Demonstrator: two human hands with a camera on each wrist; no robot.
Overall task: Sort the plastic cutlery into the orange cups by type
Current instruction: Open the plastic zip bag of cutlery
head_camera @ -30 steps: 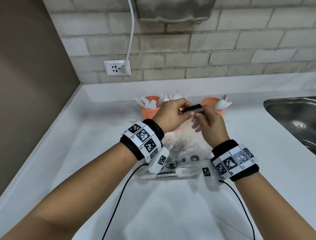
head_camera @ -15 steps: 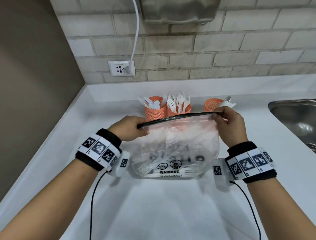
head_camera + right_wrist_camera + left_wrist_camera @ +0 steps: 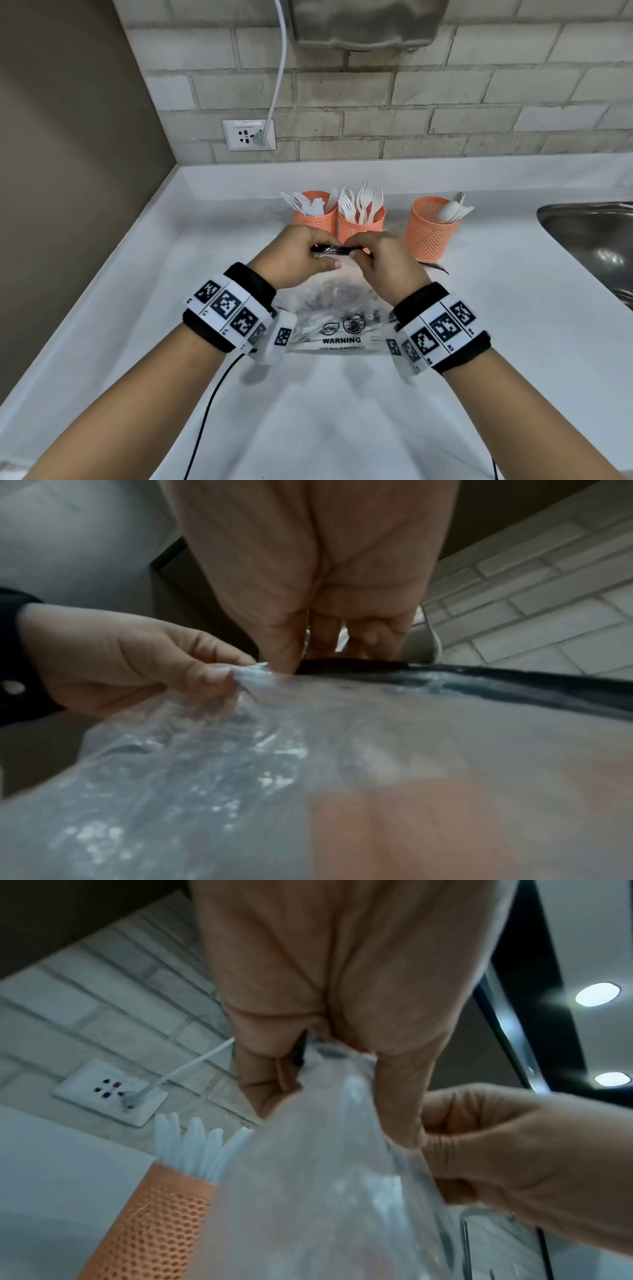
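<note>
Three orange mesh cups stand at the back of the counter: the left cup (image 3: 313, 219) has knives, the middle cup (image 3: 359, 229) forks, the right cup (image 3: 428, 233) spoons. In front of them a clear plastic bag (image 3: 342, 318) with a black zip strip (image 3: 329, 249) stands on the counter, with white cutlery (image 3: 308, 334) lying in its bottom. My left hand (image 3: 322, 257) and right hand (image 3: 359, 248) pinch the bag's top close together. In the wrist views the left hand (image 3: 308, 1053) pinches the bag (image 3: 325, 1191) and the right hand (image 3: 294, 664) pinches the strip (image 3: 479, 685).
The white counter (image 3: 342, 411) meets a brick wall with a socket (image 3: 248, 134) and a plugged-in white cable. A steel sink (image 3: 596, 236) is sunk in at the right. A brown wall closes the left side.
Half a second ago my hands held the zip strip stretched wide apart. Now they have come together at its left-middle, and the strip's right end droops toward the spoon cup.
</note>
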